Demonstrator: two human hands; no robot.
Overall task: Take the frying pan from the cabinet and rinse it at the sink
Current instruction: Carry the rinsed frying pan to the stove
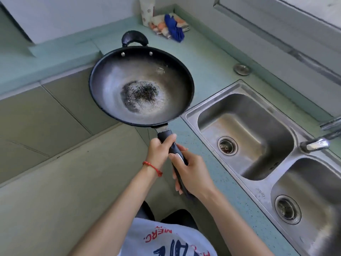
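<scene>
A large black frying pan (141, 85) with a worn, speckled bottom hangs level in the air, over the floor and the counter's edge, left of the sink. Its long black handle points toward me. My left hand (159, 151) grips the handle near the pan. My right hand (191, 173) holds the handle's rear end. A small black loop handle sits on the pan's far rim. The steel double sink (245, 137) lies to the right, both basins dry and bare, with the faucet (315, 144) over the divider.
The pale green counter (208, 58) runs along the wall and wraps the sink. A white cup (147, 11) and a bundle of cloths with a blue item (170, 24) sit in the far corner. A round steel cap (242, 69) lies behind the sink.
</scene>
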